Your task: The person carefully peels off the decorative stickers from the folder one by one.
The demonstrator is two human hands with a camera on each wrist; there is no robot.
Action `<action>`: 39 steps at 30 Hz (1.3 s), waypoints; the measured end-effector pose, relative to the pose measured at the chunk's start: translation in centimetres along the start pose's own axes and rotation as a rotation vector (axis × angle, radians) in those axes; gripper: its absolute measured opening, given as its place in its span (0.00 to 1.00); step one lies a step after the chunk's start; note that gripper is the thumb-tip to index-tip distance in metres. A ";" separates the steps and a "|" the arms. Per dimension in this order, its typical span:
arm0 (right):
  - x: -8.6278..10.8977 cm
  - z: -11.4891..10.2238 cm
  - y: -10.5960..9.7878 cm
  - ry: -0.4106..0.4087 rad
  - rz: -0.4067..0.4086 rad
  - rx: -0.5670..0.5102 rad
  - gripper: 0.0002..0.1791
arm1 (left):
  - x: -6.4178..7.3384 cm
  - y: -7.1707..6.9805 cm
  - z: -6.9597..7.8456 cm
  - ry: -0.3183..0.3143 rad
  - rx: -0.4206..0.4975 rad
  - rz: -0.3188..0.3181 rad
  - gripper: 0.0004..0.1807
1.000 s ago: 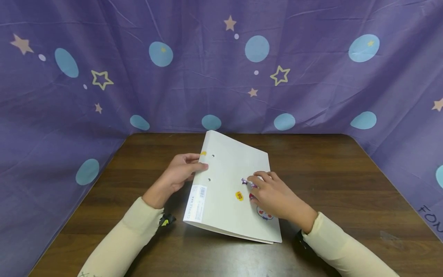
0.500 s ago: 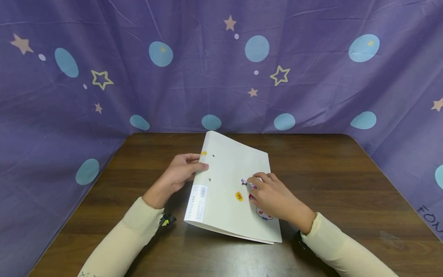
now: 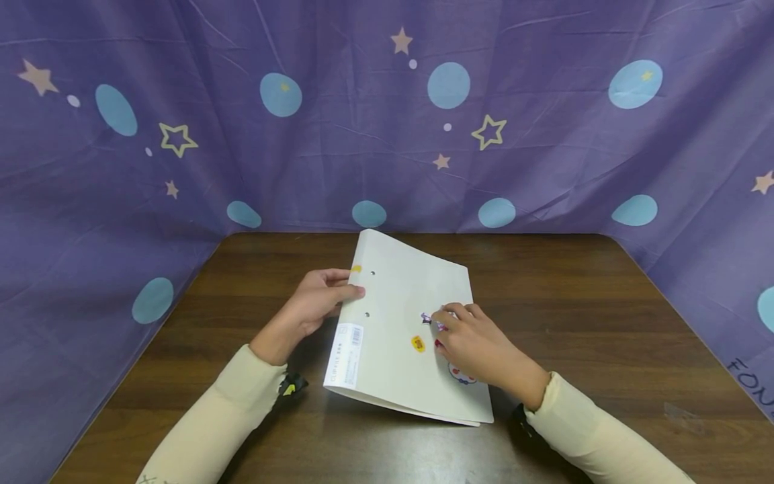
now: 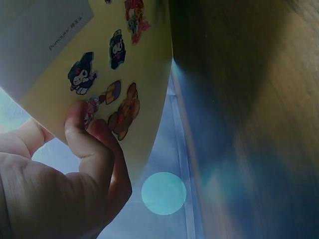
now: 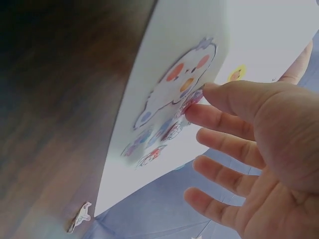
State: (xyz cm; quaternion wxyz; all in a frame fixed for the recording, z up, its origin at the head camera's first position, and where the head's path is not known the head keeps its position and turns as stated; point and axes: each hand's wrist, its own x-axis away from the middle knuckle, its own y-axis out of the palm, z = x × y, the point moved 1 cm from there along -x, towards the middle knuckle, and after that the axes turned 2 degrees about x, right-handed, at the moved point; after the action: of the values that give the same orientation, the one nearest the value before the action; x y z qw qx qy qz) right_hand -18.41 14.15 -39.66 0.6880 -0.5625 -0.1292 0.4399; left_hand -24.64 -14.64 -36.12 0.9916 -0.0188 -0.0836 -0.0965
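A white clip file folder (image 3: pixel 399 289) stands tilted on the wooden table, stickers scattered over its cover. My left hand (image 3: pixel 320 296) grips its spine, thumb on the front and fingers behind. In the left wrist view, more stickers, among them a brown bear sticker (image 4: pixel 128 112), surround the fingertips. Over the cover's right side is my right hand (image 3: pixel 480 346), its fingers spread. The right wrist view has its thumb and index fingertips right at a small red-and-purple sticker (image 5: pixel 191 101), beside a large white face sticker (image 5: pixel 187 79). A yellow sticker (image 3: pixel 418 344) lies left of that hand.
The brown wooden table (image 3: pixel 574 302) extends to both sides of the folder. A purple curtain (image 3: pixel 363 134) with stars and blue dots hangs behind it. A small white cut-out (image 5: pixel 79 217) shows near the folder's corner. Transparent film (image 3: pixel 683 418) lies at the right.
The folder's lower left corner has shifted slightly to the right. My right hand has moved a little left and down on the cover; the left keeps its grip.
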 end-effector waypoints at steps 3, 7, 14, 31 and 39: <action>0.0 0.0 0.0 -0.001 0.015 -0.003 0.09 | 0.0 0.0 0.0 0.002 0.002 0.001 0.31; 0.0 0.0 -0.2 0.029 0.017 -0.034 0.09 | 0.0 0.0 0.0 0.006 -0.001 0.004 0.31; -0.1 0.0 -0.5 0.110 -0.003 -0.109 0.06 | 0.1 -0.2 0.0 0.004 -0.015 0.013 0.31; 0.0 1.4 -0.6 0.175 0.013 -0.268 0.05 | 0.1 -0.3 0.1 -0.002 -0.032 0.019 0.30; 0.0 1.9 -0.5 0.197 0.001 -0.285 0.03 | 0.1 -0.3 0.2 -0.006 -0.035 0.020 0.30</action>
State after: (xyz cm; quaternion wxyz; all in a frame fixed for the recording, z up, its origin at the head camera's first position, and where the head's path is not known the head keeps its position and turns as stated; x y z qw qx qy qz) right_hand -19.45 15.44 -38.57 0.6104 -0.6948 -0.1218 0.3603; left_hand -24.65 -14.99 -35.91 0.9918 -0.0375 -0.0845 -0.0880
